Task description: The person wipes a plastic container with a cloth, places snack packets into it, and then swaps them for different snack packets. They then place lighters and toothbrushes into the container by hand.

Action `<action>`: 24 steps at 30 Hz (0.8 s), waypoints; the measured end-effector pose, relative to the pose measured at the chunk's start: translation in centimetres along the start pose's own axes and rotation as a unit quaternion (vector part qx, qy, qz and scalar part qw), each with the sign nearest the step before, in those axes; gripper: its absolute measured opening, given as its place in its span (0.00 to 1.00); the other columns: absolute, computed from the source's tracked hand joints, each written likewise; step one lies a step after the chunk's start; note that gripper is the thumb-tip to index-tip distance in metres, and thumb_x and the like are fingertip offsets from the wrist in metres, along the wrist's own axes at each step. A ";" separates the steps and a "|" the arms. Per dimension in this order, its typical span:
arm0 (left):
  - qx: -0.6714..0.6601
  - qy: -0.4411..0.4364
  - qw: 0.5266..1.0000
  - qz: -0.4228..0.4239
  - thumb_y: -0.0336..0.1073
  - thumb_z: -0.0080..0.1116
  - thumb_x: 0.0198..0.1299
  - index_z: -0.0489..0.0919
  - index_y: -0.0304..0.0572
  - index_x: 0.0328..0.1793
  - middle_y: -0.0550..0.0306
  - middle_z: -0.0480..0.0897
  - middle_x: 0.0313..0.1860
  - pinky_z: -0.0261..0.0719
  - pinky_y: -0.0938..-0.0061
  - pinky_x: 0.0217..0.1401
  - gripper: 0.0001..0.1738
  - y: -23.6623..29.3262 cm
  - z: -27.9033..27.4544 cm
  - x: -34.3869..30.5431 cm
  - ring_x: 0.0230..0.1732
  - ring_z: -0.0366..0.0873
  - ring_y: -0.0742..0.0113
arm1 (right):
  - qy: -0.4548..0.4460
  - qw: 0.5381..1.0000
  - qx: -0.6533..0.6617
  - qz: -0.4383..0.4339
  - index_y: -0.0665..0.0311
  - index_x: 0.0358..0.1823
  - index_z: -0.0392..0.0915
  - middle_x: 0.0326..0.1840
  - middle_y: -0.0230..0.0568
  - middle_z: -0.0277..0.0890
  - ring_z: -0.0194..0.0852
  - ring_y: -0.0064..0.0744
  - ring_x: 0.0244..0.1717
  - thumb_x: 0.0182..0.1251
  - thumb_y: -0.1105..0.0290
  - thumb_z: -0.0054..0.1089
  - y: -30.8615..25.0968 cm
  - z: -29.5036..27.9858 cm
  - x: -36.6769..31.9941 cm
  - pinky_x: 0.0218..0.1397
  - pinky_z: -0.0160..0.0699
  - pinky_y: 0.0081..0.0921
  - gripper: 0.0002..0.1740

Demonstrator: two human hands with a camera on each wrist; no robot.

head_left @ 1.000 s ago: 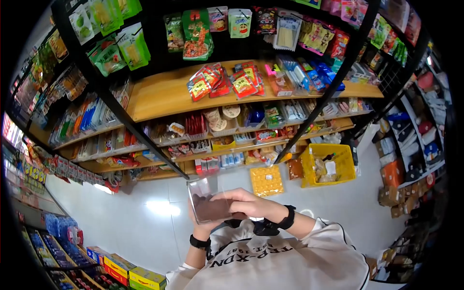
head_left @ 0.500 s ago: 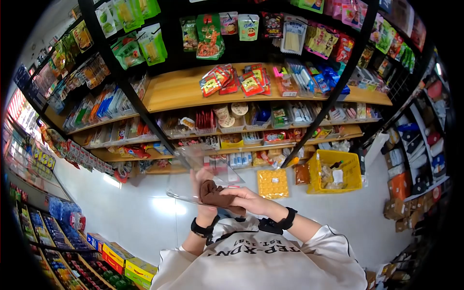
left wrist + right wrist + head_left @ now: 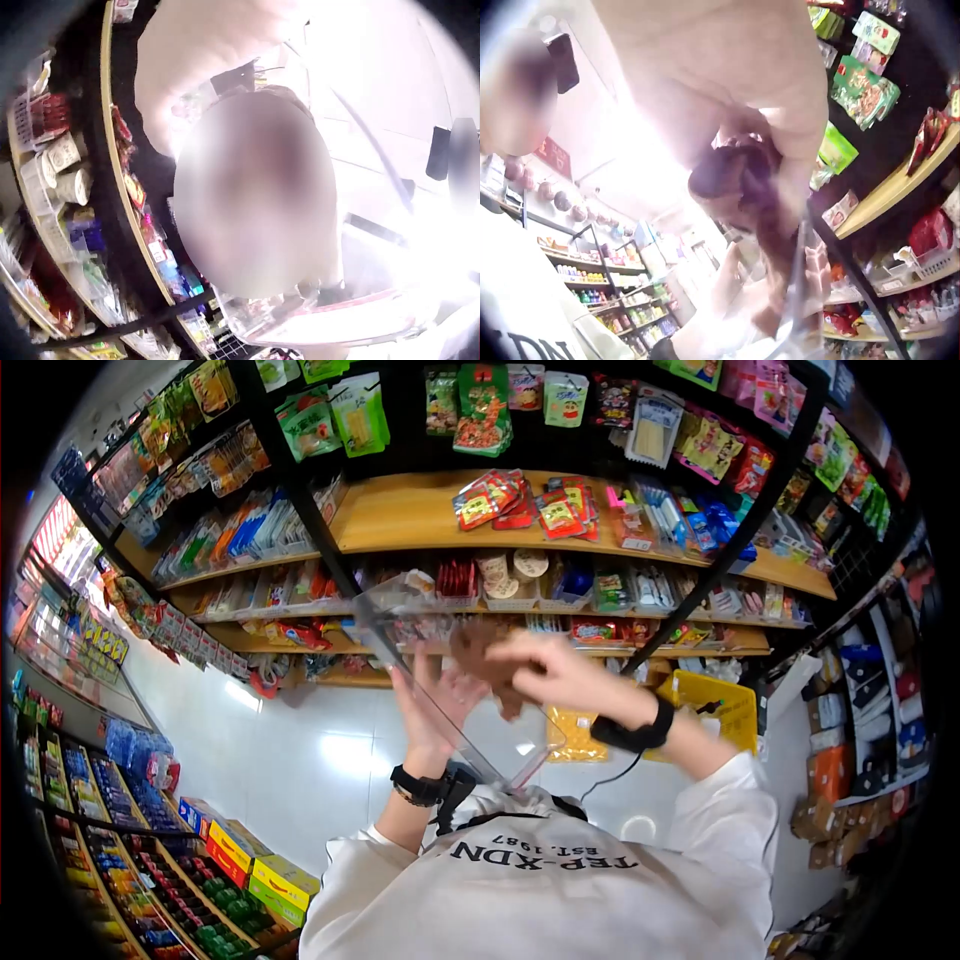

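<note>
A crumpled brown cloth (image 3: 480, 648) is pinched in the fingers of my right hand (image 3: 565, 678), with its lower end hanging down. My left hand (image 3: 428, 712) is under a clear plastic box (image 3: 473, 753), palm up with fingers spread and fairly straight; it shows through the clear wall. The box is tilted, its long edge slanting between the left thumb and fingers in the head view. From the right wrist, the bunched cloth (image 3: 739, 187) shows below the right hand, overlapping the clear wall. Motion blurs both cloth and right hand.
A wooden shelf (image 3: 400, 510) holds red snack packets (image 3: 493, 498); lower shelves carry tubs and small goods. On the floor are a yellow crate (image 3: 735, 710) and a flat yellow package (image 3: 580, 745). Boxes (image 3: 285, 885) and a display rack stand at lower left.
The clear box has turned, exposing more of the spread left hand. My right hand has moved forward and up with the cloth, which now hangs longer. The head view has shifted left.
</note>
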State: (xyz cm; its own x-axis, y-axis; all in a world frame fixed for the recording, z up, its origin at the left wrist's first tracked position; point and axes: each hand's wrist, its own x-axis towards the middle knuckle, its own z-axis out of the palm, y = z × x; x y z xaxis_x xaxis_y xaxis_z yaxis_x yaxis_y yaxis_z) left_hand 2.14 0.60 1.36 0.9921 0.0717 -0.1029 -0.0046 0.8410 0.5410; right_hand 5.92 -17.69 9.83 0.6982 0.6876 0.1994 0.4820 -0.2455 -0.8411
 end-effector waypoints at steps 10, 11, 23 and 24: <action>0.072 -0.086 0.974 -0.197 0.74 0.33 0.54 0.47 0.56 0.71 0.44 0.67 0.54 0.68 0.51 0.57 0.46 -1.6 -1.5 -1.8 0.52 0.70 0.49 | -0.036 0.863 -0.447 -0.235 0.64 0.34 0.75 0.37 0.46 0.70 0.71 0.46 0.43 0.44 0.74 0.57 4.1 2.0 5.8 0.59 0.65 0.36 0.12; 0.069 -0.085 0.974 -0.197 0.75 0.31 0.54 0.52 0.56 0.70 0.42 0.69 0.56 0.67 0.49 0.57 0.44 -1.6 -1.8 -1.8 0.52 0.71 0.45 | -0.047 0.858 -0.453 -0.238 0.63 0.33 0.74 0.35 0.45 0.70 0.70 0.44 0.43 0.45 0.73 0.56 4.0 2.5 5.6 0.59 0.65 0.36 0.10; 0.085 0.018 0.994 -0.071 0.70 0.35 0.58 0.47 0.65 0.73 0.48 0.73 0.49 0.70 0.55 0.55 0.40 0.6 -2.9 0.4 0.46 0.74 0.56 | -0.187 0.960 -0.174 -0.116 0.62 0.37 0.74 0.34 0.43 0.69 0.68 0.43 0.42 0.46 0.75 0.53 4.0 7.7 -5.6 0.47 0.68 0.36 0.13; 0.104 0.013 0.991 -0.081 0.69 0.34 0.58 0.46 0.65 0.73 0.48 0.73 0.50 0.69 0.55 0.55 0.40 0.3 -2.5 0.5 0.46 0.74 0.57 | -0.191 0.967 -0.128 -0.111 0.63 0.38 0.73 0.34 0.43 0.69 0.69 0.43 0.41 0.47 0.75 0.52 4.1 7.6 -5.8 0.47 0.67 0.37 0.13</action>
State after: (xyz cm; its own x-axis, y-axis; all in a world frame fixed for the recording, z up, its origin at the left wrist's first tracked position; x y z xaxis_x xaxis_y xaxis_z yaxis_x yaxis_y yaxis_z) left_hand 2.28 2.18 -0.58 0.9741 -0.0403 -0.2224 0.1837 0.7145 0.6751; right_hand -0.16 -17.52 1.40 0.3400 0.9329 0.1188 0.7465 -0.1909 -0.6374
